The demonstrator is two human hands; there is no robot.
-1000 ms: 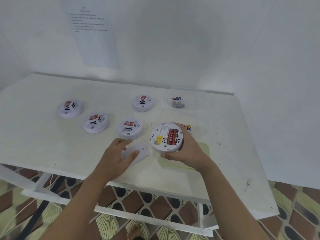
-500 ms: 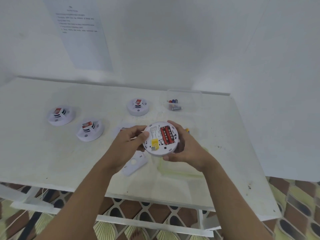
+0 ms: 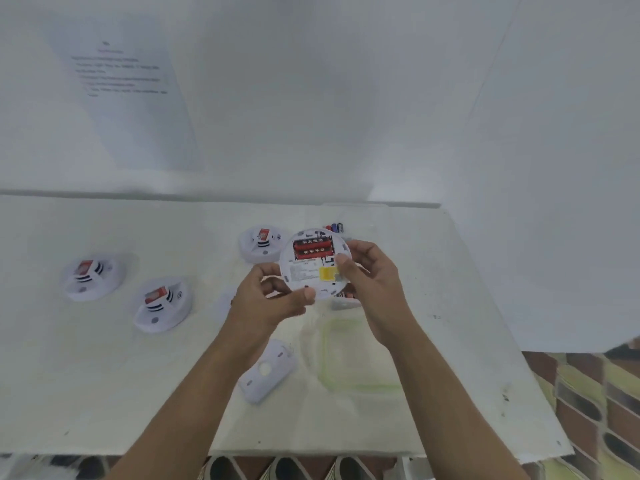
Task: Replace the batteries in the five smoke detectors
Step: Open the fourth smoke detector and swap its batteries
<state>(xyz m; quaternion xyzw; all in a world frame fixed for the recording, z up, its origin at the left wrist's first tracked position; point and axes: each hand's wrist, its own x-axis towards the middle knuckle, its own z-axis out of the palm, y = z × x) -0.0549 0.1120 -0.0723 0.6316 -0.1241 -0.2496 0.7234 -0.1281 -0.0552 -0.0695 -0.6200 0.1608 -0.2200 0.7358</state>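
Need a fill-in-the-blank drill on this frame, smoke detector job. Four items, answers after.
1. The left hand and right hand hold one smoke detector ___ the table.
2. Its open compartment shows two ___ batteries.
3. The sticker on its back is ___.
4. The loose battery cover is touched by ___ hand.
Missing words: above; red; yellow; neither.

Open tabletop (image 3: 86, 393) is found at the near left. Farther back it is obstructed by two detectors (image 3: 161, 303), and the centre by a loose cover (image 3: 268, 374) and a green-rimmed lid (image 3: 325, 358).
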